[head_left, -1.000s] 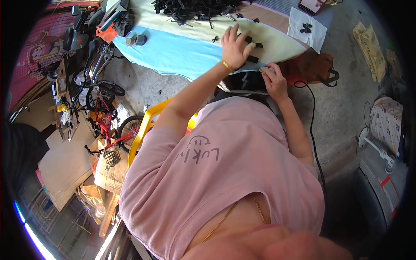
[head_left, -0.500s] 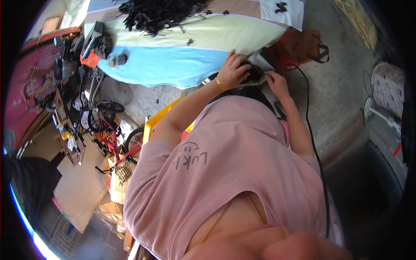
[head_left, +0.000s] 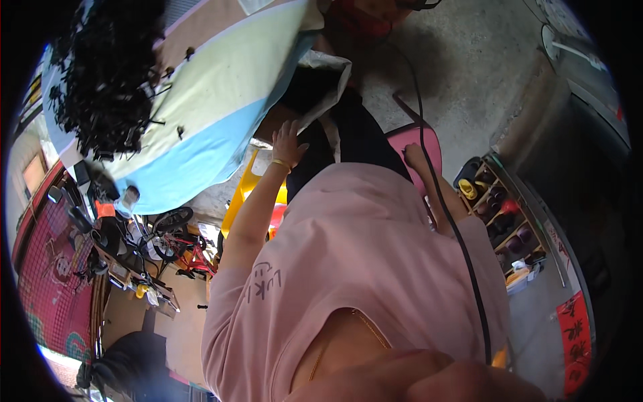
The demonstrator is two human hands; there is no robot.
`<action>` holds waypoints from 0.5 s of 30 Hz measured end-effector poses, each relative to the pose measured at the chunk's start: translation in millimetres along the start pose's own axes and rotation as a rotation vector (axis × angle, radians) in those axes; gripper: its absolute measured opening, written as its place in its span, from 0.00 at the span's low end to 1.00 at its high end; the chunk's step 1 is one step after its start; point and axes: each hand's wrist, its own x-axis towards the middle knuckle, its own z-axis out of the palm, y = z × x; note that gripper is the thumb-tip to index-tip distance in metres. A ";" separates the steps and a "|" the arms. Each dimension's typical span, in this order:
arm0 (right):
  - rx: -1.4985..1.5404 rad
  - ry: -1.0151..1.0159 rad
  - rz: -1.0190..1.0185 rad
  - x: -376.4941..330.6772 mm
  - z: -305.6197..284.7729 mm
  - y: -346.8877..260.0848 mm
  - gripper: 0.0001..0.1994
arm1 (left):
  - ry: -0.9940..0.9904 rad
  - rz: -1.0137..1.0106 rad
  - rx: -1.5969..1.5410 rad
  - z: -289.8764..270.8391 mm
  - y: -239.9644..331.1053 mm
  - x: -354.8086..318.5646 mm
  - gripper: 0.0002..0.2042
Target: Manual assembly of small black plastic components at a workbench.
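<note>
A seated person in a pink top turns from the cloth-covered table [head_left: 224, 77] with both hands off the work they shared half a second ago. The left hand [head_left: 288, 146], then cupped over the mouth of a gray-white bag [head_left: 329, 61], now lies low over the left thigh with its fingers extended and grasping nothing; whether its fingertips touch the bag's trailing edge cannot be told. The right hand [head_left: 414, 156], which pinched the bag's rim half a second earlier, is drawn back beside the hip at a pink seat [head_left: 431, 144]. Its fingers look curled, though whether they grip anything cannot be told, as a black cable [head_left: 462, 242] crosses close by. The bag gapes over the legs, just beside the table's edge, its inside dark. The pile of black strips [head_left: 110, 80] stays heaped on the cloth, shifted to the upper left as the view swings right, and a small black piece [head_left: 180, 132] lies near it, well apart from the left hand. A shoe rack [head_left: 502, 221] has come into sight at right, while a yellow chair [head_left: 242, 187] stands at left.
</note>
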 end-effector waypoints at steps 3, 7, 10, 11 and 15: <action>0.081 -0.061 -0.005 -3.6 -28.9 -37.5 0.13 | -0.048 -0.130 -0.157 19.1 -2.4 14.2 0.32; 0.172 -0.055 -0.057 9.7 -60.5 -60.1 0.16 | -0.427 -0.137 -0.010 37.6 -7.6 28.8 0.14; 0.351 0.037 0.035 17.1 -95.8 -88.0 0.21 | -0.486 0.091 0.097 57.3 -2.4 14.3 0.09; 0.344 0.048 0.033 17.0 -108.6 -101.8 0.21 | -0.488 0.127 0.093 58.5 4.9 13.8 0.09; 0.118 -0.126 0.016 5.0 -128.7 -172.0 0.28 | -0.374 0.158 -0.004 67.5 -7.9 -0.8 0.10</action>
